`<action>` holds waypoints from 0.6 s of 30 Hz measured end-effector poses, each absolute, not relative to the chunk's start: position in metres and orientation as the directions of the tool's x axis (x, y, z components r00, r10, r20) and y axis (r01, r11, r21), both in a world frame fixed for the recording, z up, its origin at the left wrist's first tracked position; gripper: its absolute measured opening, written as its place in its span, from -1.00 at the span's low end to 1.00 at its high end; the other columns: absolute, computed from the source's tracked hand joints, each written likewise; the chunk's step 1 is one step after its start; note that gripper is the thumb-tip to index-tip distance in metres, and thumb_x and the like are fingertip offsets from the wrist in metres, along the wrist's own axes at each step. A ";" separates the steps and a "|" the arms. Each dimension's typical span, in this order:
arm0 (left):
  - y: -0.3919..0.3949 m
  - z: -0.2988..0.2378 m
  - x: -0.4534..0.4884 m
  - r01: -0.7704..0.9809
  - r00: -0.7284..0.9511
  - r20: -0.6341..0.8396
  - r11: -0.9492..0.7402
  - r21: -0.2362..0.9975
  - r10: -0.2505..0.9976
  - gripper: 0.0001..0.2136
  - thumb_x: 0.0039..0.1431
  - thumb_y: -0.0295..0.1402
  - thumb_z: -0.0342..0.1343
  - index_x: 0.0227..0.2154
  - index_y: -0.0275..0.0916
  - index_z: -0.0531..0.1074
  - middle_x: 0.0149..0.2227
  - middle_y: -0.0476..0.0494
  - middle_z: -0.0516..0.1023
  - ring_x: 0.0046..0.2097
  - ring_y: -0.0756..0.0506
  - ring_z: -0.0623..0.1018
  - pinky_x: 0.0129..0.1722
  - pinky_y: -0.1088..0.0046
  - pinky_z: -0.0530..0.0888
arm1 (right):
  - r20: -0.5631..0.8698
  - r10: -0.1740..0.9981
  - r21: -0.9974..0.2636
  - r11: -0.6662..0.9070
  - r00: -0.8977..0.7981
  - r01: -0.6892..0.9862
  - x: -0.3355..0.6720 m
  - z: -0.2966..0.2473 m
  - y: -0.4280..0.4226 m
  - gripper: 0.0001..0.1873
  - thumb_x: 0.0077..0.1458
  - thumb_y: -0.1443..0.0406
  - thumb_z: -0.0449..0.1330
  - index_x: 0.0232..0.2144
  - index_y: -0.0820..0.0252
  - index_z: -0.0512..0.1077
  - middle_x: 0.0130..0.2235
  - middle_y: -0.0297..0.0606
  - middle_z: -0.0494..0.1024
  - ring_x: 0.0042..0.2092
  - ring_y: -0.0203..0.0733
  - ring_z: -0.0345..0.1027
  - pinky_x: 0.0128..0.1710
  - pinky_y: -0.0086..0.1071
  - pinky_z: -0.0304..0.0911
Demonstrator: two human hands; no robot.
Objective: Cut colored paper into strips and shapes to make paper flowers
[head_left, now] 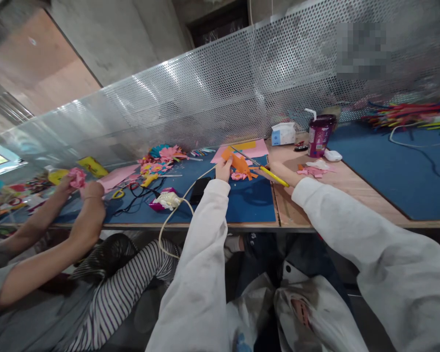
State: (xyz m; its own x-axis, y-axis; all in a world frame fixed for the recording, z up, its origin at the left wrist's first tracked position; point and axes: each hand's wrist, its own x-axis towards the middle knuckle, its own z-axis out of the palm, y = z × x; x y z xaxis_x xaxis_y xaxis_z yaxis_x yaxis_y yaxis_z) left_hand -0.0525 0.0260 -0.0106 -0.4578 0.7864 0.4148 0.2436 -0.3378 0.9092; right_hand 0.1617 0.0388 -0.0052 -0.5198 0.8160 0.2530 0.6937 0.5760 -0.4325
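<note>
My left hand (223, 170) pinches a piece of orange paper (238, 163) above the blue mat (249, 205). The paper's lower right edge looks cut into strips. In my right hand (284, 171) is a pair of scissors (277, 177) with yellow handles. Their blades point up and left, across the orange paper; whether they touch it I cannot tell. Just below the paper lies a small pink paper flower (238, 175). Behind my left hand is a pink paper sheet (262, 146) with a yellow-orange strip (247, 145) on it.
A lidded cup with a straw (318, 137), a tissue pack (283, 134) and pink scraps (315, 172) stand or lie right. Left are a black phone (200, 190), a cable (165, 230), paper flowers (157, 164) and a co-worker's hands (92, 189) with pink paper. A perforated metal screen (205, 93) runs behind.
</note>
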 end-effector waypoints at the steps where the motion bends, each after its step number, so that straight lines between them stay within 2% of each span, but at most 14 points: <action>1: 0.026 -0.009 -0.055 0.255 -0.471 0.398 -0.311 0.916 0.787 -0.79 0.10 -0.28 0.13 -0.34 -0.34 0.53 -0.43 -0.11 0.55 -0.37 -0.04 0.52 -0.37 0.46 0.49 | 0.237 0.847 -0.453 0.530 -0.476 0.717 0.162 -0.002 0.036 -0.48 0.14 -0.03 0.08 -0.50 0.30 0.51 -0.57 -0.09 0.49 -0.44 -0.13 0.40 -0.47 -0.42 0.12; 5: 0.029 -0.005 -0.068 0.306 -0.541 0.313 -0.164 0.938 0.781 -0.84 0.15 -0.37 0.06 -0.37 -0.34 0.49 -0.39 -0.13 0.57 -0.24 -0.10 0.55 -0.23 0.41 0.49 | 0.175 0.918 -0.583 0.388 -0.356 0.714 0.165 0.006 0.029 -0.46 0.14 -0.08 0.07 -0.61 0.22 0.36 -0.65 -0.24 0.35 -0.53 -0.21 0.33 -0.53 -0.45 0.09; 8: 0.030 -0.005 -0.082 0.455 -0.560 0.357 -0.082 0.887 0.748 -0.88 0.14 -0.42 0.07 -0.44 -0.31 0.47 -0.35 -0.19 0.58 -0.17 -0.13 0.55 -0.12 0.39 0.47 | 0.161 0.936 -0.716 0.329 -0.313 0.615 0.168 0.009 0.026 -0.45 0.13 -0.11 0.05 -0.64 0.17 0.23 -0.70 -0.35 0.23 -0.62 -0.30 0.21 -0.57 -0.45 0.07; 10: 0.030 -0.008 -0.090 0.513 -0.569 0.323 0.019 0.858 0.756 -0.92 0.06 -0.46 0.15 -0.34 -0.30 0.48 -0.32 -0.21 0.58 -0.17 -0.15 0.56 -0.09 0.36 0.46 | 0.178 0.938 -0.762 0.323 -0.299 0.562 0.170 0.010 0.026 -0.44 0.12 -0.12 0.06 -0.66 0.15 0.16 -0.73 -0.39 0.16 -0.65 -0.33 0.15 -0.60 -0.46 0.06; 11: 0.030 -0.009 -0.093 0.513 -0.584 0.288 0.070 0.856 0.759 -0.80 0.03 -0.47 0.19 -0.23 -0.30 0.47 -0.31 -0.21 0.58 -0.16 -0.15 0.56 -0.08 0.34 0.46 | 0.176 0.938 -0.777 0.318 -0.298 0.543 0.170 0.010 0.027 -0.44 0.11 -0.12 0.06 -0.66 0.15 0.13 -0.73 -0.40 0.14 -0.66 -0.34 0.13 -0.61 -0.46 0.05; 13: 0.030 -0.012 -0.098 0.505 -0.577 0.243 0.107 0.857 0.780 -0.51 0.00 -0.51 0.20 0.05 -0.34 0.32 -0.21 -0.26 0.58 -0.10 -0.15 0.56 -0.04 0.34 0.45 | 0.159 0.943 -0.806 0.295 -0.293 0.513 0.170 0.008 0.029 -0.42 0.10 -0.14 0.06 -0.67 0.14 0.10 -0.74 -0.41 0.12 -0.68 -0.36 0.10 -0.63 -0.46 0.04; 15: 0.029 -0.012 -0.099 0.554 -0.543 0.251 0.117 0.824 0.801 -0.36 -0.01 -0.54 0.20 0.18 -0.37 0.17 -0.09 -0.33 0.54 -0.02 -0.15 0.53 0.03 0.34 0.41 | 0.154 0.947 -0.829 0.279 -0.282 0.485 0.170 0.005 0.032 -0.42 0.08 -0.16 0.06 -0.66 0.13 0.09 -0.75 -0.42 0.12 -0.69 -0.36 0.08 -0.65 -0.46 0.03; 16: 0.028 -0.011 -0.097 0.613 -0.518 0.283 0.119 0.781 0.807 -0.35 0.00 -0.53 0.20 0.19 -0.36 0.16 -0.01 -0.37 0.50 0.04 -0.17 0.50 0.08 0.32 0.37 | 0.159 0.948 -0.836 0.278 -0.277 0.472 0.169 0.003 0.034 -0.42 0.08 -0.17 0.05 -0.66 0.13 0.10 -0.75 -0.42 0.12 -0.69 -0.36 0.08 -0.65 -0.46 0.03; 18: 0.026 -0.008 -0.089 0.767 -0.444 0.384 0.121 0.630 0.809 -0.46 0.03 -0.47 0.19 0.12 -0.29 0.29 0.14 -0.40 0.36 0.17 -0.22 0.38 0.17 0.25 0.27 | 0.164 0.949 -0.842 0.277 -0.269 0.463 0.168 0.000 0.038 -0.42 0.07 -0.18 0.05 -0.66 0.13 0.12 -0.74 -0.42 0.12 -0.67 -0.35 0.10 -0.65 -0.46 0.03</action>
State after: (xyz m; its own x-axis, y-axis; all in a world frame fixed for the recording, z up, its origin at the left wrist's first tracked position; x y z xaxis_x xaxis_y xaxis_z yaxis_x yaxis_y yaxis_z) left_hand -0.0887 0.0263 -0.0084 -0.4439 0.8094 0.3844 0.7669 0.1213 0.6302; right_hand 0.1683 0.0376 0.0003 -0.2694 0.9490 0.1638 0.4632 0.2768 -0.8419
